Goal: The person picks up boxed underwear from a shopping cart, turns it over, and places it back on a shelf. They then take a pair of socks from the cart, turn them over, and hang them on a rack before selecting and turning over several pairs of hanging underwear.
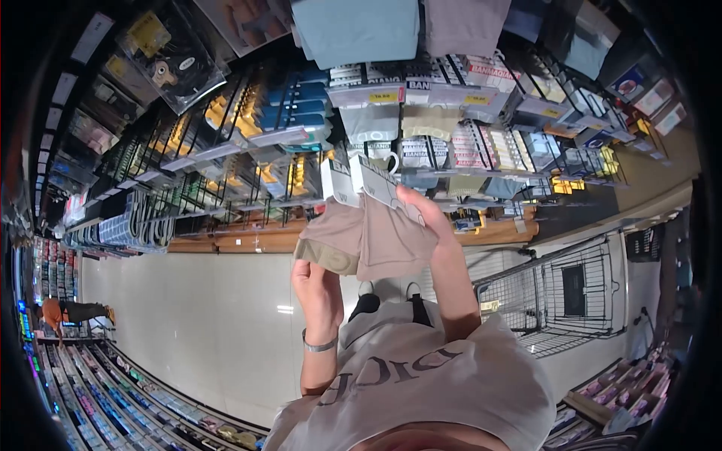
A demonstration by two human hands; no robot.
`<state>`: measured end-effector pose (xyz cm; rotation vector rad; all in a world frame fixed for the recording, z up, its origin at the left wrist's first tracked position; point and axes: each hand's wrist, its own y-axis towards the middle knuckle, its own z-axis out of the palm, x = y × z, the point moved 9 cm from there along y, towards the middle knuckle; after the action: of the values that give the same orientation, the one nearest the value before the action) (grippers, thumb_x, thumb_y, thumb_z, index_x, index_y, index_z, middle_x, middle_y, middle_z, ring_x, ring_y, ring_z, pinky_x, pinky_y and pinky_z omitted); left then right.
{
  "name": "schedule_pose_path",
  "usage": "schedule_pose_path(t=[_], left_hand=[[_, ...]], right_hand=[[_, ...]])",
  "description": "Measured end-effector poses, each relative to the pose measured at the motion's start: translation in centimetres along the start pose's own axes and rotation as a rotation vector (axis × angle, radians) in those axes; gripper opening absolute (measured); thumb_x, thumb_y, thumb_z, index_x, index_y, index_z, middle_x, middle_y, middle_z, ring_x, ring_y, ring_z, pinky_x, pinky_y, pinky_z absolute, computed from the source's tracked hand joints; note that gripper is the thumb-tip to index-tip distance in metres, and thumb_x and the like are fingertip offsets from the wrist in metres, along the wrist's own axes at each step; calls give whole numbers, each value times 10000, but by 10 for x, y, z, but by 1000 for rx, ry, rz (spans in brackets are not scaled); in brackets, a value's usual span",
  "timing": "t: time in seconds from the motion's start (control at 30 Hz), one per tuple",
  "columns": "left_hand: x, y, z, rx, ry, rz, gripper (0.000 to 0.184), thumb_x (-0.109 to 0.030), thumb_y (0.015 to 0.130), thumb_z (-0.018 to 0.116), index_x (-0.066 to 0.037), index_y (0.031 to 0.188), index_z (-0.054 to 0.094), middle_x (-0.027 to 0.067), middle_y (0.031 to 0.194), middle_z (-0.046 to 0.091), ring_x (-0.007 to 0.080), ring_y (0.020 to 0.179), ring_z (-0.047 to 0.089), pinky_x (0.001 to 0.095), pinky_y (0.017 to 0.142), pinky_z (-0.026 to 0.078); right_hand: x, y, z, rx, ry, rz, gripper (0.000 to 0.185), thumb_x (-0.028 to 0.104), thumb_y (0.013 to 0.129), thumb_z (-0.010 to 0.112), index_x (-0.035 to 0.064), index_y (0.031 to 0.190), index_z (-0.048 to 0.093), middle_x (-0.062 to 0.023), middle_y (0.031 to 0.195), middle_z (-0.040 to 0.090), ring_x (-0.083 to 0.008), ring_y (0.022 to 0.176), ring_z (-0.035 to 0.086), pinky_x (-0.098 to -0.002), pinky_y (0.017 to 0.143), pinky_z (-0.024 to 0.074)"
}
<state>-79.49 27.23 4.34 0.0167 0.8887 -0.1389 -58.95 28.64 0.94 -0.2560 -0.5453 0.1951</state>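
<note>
Two pairs of taupe boxer briefs hang side by side in front of me, each under a white card. My right hand is closed at the card of the right-hand pair of boxer briefs. A small white hook shows above that card. At the bottom corner of the left-hand pair of boxer briefs, my left hand pinches the fabric, where an olive lettered band shows. A band circles my left wrist. Some fingertips of both hands are hidden behind the cloth.
Ahead stands a shelf rack full of packaged underwear on hooks, with price tags. A wire shopping cart is at my right. Another person is far off at the left. Lower racks of goods line the aisle behind.
</note>
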Motion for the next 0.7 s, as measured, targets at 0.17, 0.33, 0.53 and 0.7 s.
schedule_pose_path(t=[0.17,0.33,0.53,0.7], left_hand=[[-33,28,-2,45,40,87,193,-51,958,653,35,1130,642,69,1064,691,124,999,646,264,889,506],[-37,57,-29,206,201,73,232,-47,948,645,46,1159,661,29,1013,693,84,952,616,222,832,475],[-63,105,-3,581,114,-23,569,-292,926,504,87,1349,535,141,1361,580,222,1256,543,342,1103,368],[-73,108,33,509,237,-43,642,-464,999,561,55,1373,510,157,1314,606,243,1243,571,371,1055,439]], right_hand=[[20,-15,22,-142,-95,-241,534,186,870,757,17,1328,541,-72,1124,671,-148,939,676,-268,788,558],[42,-28,39,-267,-170,-475,556,153,850,782,-11,1320,536,-95,1104,677,-146,935,675,-265,790,560],[66,-26,71,-286,-511,-504,485,231,862,786,-8,1238,595,-72,1046,676,-124,940,629,-284,782,518],[67,-30,126,-249,-828,-755,429,326,891,768,8,1137,617,-55,967,662,-93,878,605,-257,726,487]])
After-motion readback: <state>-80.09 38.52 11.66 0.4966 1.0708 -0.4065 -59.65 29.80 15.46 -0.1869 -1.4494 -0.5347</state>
